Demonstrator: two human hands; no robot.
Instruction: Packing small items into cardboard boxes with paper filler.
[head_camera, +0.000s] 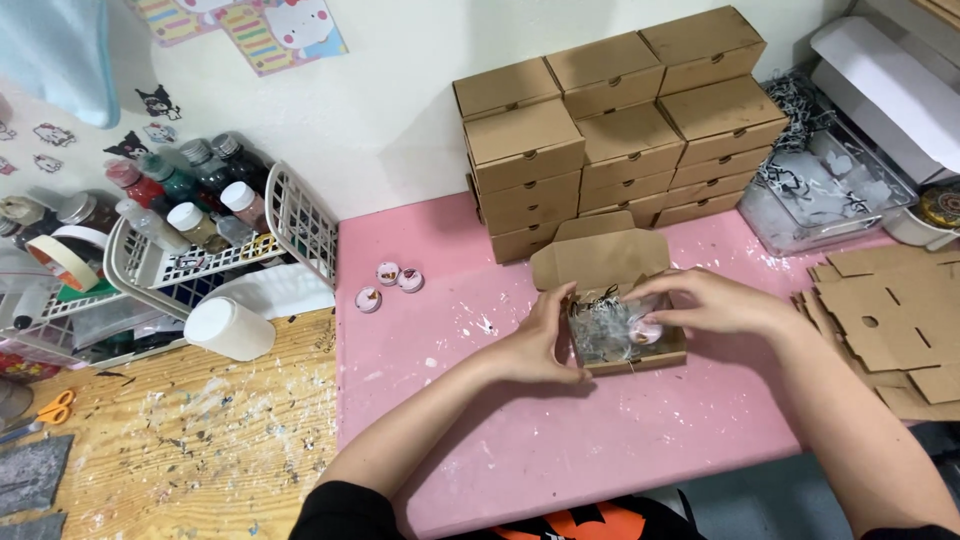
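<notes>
A basket (300, 215) of paint bottles sits at the frame's left. At centre, on the pink tabletop (600, 440), the left hand (540, 345) braces an open cardboard box (625, 335), its grip clamped on the side wall. The right hand (705, 300) presses a small pink disc (648, 328) into shredded filler; flat blanks (890, 320) wait at right.

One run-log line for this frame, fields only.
left hand: steadies open cardboard box | right hand: presses small pink round item into shredded filler | nearby: stacked closed boxes, pink table
</notes>
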